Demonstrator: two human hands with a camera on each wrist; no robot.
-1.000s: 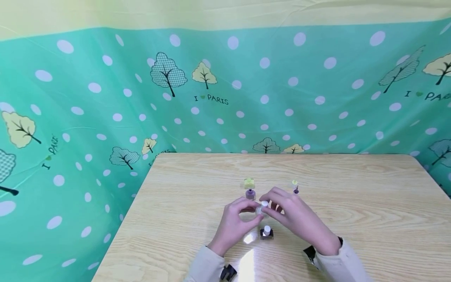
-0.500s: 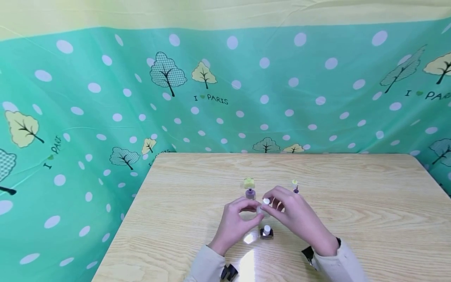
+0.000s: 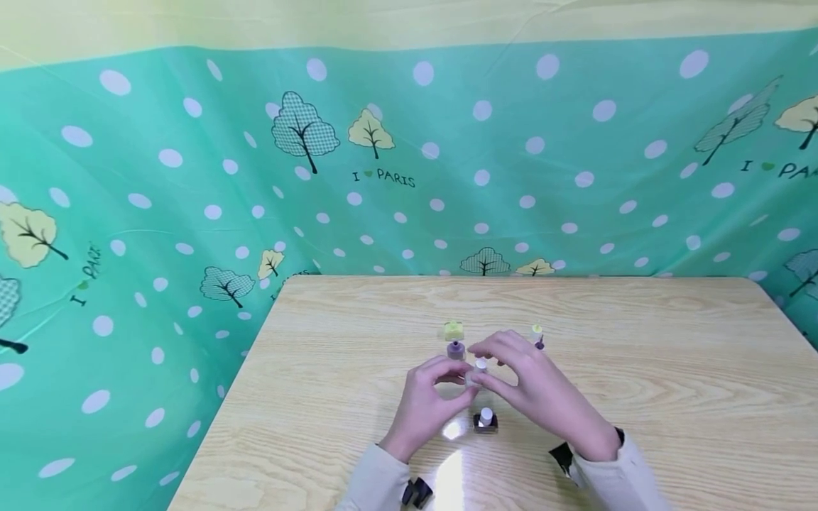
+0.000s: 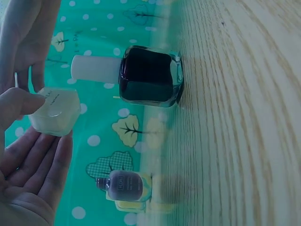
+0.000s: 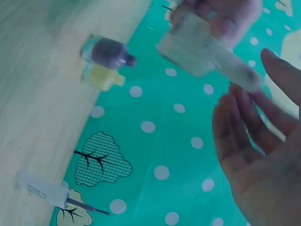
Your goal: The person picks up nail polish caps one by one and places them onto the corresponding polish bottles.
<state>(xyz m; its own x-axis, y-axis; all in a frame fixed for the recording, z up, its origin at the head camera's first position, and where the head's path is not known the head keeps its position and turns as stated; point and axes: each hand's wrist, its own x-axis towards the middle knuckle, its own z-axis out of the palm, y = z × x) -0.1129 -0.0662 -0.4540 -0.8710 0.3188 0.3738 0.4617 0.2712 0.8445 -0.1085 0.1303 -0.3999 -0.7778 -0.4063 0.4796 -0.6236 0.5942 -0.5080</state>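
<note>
Far left, green dotted curtain [image 3: 192, 284], running on behind wooden table [image 3: 307, 355]. Left hand [image 3: 427, 399] came first, grey sleeve [image 3: 373, 479] at wrist; thumb and fingers pinched pale bottle [image 4: 57, 113], held up off the table, roughly upright. Beyond it, yellow bottle [image 3: 454, 331] stood at the back, purple bottle [image 3: 456, 351] just in front of it, both upright with necks bare. Pale bottle sat mid-scene between the two hands, its white cap [image 5: 238, 69] upward. Nearer the person, dark bottle [image 4: 148, 77] stood upright on the table, white top [image 4: 96, 68] on. Right hand [image 3: 533, 387] was next: thumb and fingers spread fairly wide around the white cap, index finger reaching past it; firm contact, couldn't tell. Farther right and back, loose cap [image 5: 44, 189] stood on end, dark brush [image 5: 89, 207] pointing up; detail beside it too small to read in head view.
</note>
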